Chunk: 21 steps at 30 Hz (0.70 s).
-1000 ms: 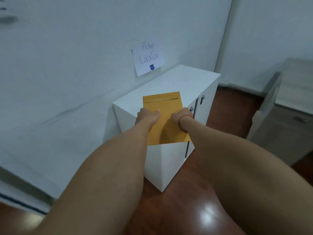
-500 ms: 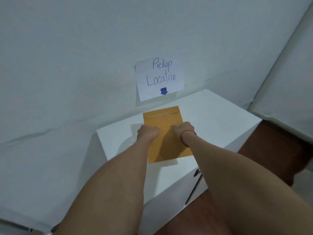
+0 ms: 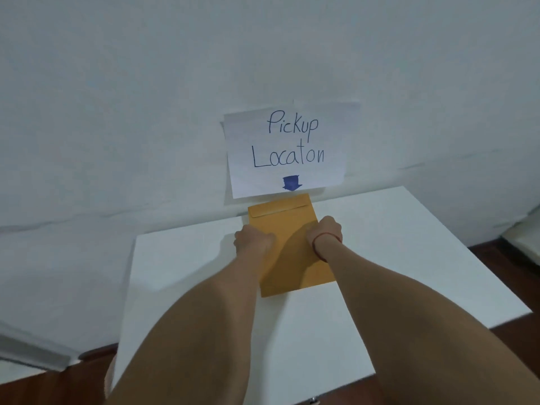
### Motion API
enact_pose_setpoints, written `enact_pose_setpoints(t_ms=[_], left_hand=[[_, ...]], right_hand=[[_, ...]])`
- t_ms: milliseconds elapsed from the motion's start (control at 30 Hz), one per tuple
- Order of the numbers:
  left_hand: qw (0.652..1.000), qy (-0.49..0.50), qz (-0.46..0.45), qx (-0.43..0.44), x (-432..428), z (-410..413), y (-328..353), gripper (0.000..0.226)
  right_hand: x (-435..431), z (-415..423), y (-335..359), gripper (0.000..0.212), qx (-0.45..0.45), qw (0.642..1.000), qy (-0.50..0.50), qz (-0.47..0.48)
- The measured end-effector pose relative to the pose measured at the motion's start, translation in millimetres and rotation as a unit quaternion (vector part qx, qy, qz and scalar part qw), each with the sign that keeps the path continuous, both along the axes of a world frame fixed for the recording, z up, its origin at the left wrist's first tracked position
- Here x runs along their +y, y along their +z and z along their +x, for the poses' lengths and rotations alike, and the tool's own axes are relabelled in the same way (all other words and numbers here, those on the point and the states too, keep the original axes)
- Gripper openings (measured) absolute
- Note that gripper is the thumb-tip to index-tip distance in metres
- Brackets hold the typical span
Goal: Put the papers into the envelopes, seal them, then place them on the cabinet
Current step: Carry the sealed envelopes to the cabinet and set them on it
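Presently, both hands are engaged on one item, a tan envelope (image 3: 287, 238), held between them over the white cabinet (image 3: 409, 258).

Left hand (image 3: 252, 239): clamped on the envelope's left long edge, knuckles up. The fingers curl down over that edge; their tips are hidden beneath the paper.

Right hand (image 3: 325, 229): clamped on the opposite long edge in the same manner, slightly farther forward than the left. A thin red band (image 3: 327, 239) circles its wrist. Its fingertips are likewise out of sight.

Envelope: lengthwise away from the person, spanning the gap between the two hands. Its flap end lies beyond the knuckles, and the flap is folded down, with its fold line visible across the far end. Whether the flap is stuck down cannot be told. The near end extends back past both wrists, partly covered by the forearms. A shadow falls on the cabinet just left of the left hand and under the envelope's near edge. Whether the envelope lies flat on the cabinet top or is held just above it cannot be told.

Surroundings: directly beyond the hands, a white paper sign (image 3: 287, 150) is fixed to the pale wall (image 3: 117, 112), hand-lettered "Pickup Locaton" with a blue downward arrow. The envelope's far edge sits just beneath that arrow. Dark wooden floor (image 3: 511, 255) shows well to the right of the right hand.
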<state>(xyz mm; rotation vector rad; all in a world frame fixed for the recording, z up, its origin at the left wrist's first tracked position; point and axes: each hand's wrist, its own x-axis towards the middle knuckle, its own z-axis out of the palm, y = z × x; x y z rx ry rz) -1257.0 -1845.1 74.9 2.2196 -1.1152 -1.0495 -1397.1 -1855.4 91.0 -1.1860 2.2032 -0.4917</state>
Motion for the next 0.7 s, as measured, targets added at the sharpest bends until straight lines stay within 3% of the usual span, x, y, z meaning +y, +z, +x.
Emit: enact_pose_setpoints(t_ms=[333, 533, 700], left_hand=[[0.997, 0.050, -0.010, -0.051, -33, -43, -16, 0.049], [0.990, 0.033, -0.016, -0.137, -34, -56, -18, 0.044], [0.986, 0.047, -0.005, -0.157, -27, -64, -8, 0.044]], right_hand=[[-48, -38, -26, 0.030, 0.023, 0.997, 0.065, 0.024], [-49, -46, -37, 0.028, 0.142, 0.982, 0.124, 0.022], [-46, -50, -33, 0.035, 0.171, 0.970, 0.174, 0.012]])
